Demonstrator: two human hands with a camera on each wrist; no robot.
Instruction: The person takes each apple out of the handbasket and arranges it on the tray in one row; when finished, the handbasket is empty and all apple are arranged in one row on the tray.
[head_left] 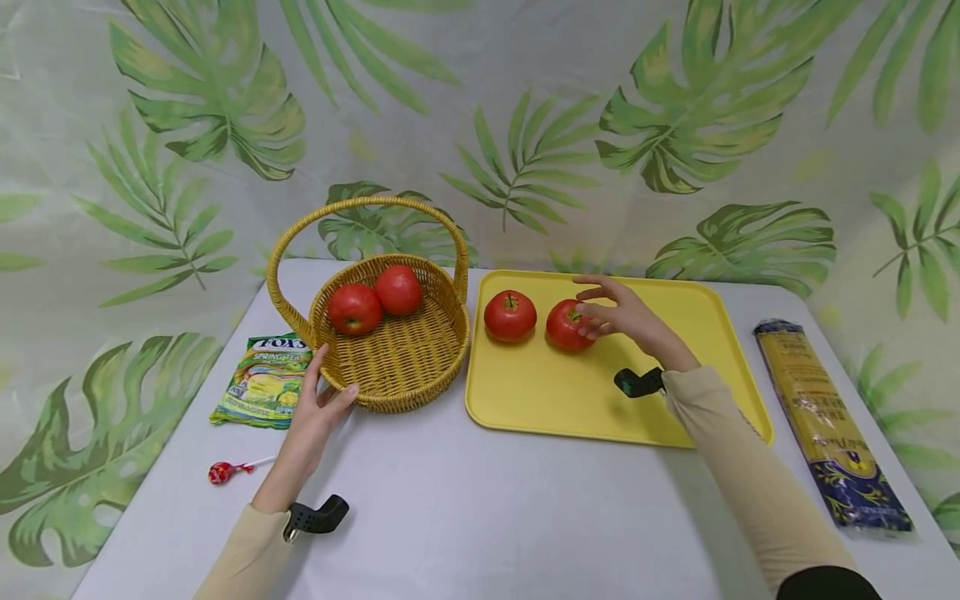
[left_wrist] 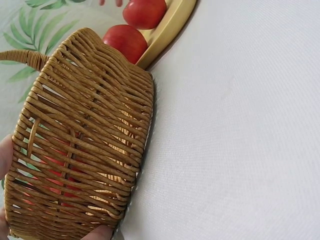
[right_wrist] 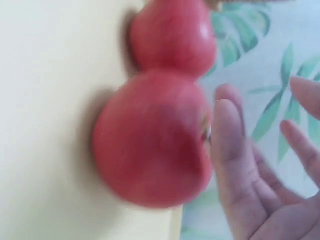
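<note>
A wicker basket point(head_left: 390, 392) with a tall hoop handle stands at the left of the table with two red apples point(head_left: 355, 309) inside. My left hand point(head_left: 315, 421) holds its near left side, fingertips point(left_wrist: 5, 155) by the rim and thumb point(left_wrist: 100, 233) low on the wall. Two more red apples lie on a yellow tray point(head_left: 540, 400), a left one point(head_left: 510, 316) and a right one point(head_left: 564, 327). Over the right apple point(right_wrist: 155, 142) hovers my right hand point(head_left: 626, 317), fingers spread and loosely bent, holding nothing. Whether a fingertip touches that apple, I cannot tell.
A green candy bag point(head_left: 266, 383) lies left of the basket, partly behind it. Below it is a red-wrapped lollipop point(head_left: 221, 473), near my left forearm. A long pasta packet point(head_left: 832, 425) lies right of the tray. Leaf-patterned cloth point(head_left: 525, 50) hangs behind the table.
</note>
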